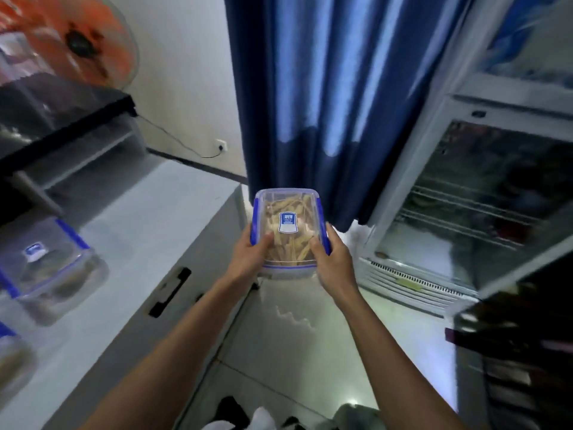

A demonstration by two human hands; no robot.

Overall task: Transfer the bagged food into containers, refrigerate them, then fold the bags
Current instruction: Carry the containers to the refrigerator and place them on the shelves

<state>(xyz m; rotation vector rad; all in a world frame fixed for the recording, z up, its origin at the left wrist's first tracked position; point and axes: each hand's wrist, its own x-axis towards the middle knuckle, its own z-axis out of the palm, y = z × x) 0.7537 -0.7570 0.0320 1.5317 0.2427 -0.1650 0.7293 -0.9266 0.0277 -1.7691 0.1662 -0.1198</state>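
From the head view, your left hand (252, 254) and right hand (330, 262) hold the lidded container (288, 226) of pale food strips, fingers curled round its near corners. It hangs above the floor (310, 352), between the white counter (148, 218) and the glass-door fridge (465, 197).

Blue curtain (325, 88) hangs at centre back, reaching the pale tiled floor (310, 352). Orange fan (71, 38) behind a clear guard at upper left (blurred), above a dark shelf unit (62, 119). White wall socket (221, 146) with a black cable (173, 136) plugged in, low on the wall. Dark rack (521, 361) of blurred items at lower right.
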